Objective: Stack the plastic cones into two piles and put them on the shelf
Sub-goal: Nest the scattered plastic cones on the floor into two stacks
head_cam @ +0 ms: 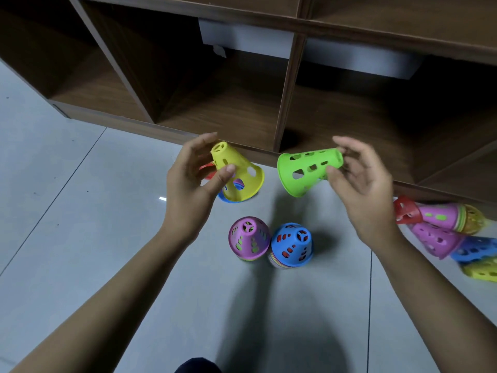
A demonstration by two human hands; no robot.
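My left hand [192, 181] grips a yellow cone [236, 170] by its narrow top, tilted above the floor. A blue cone rim [228, 199] and a red cone [208, 169] show just behind and under it. My right hand [360, 181] holds a green cone [309, 170] on its side, wide mouth facing left. Below the hands two upright piles stand on the floor, one topped by a purple cone [248, 236], the other by a blue cone [293, 244]. The brown shelf [285, 109] with open compartments stands behind.
Several loose cones lie tipped at the right by the shelf base: a red cone [406, 211], a purple nested group [441, 219], another purple cone [435, 240], a blue one [476, 250] and a yellow one [481, 270]. Grey tile floor [80, 211] spreads to the left.
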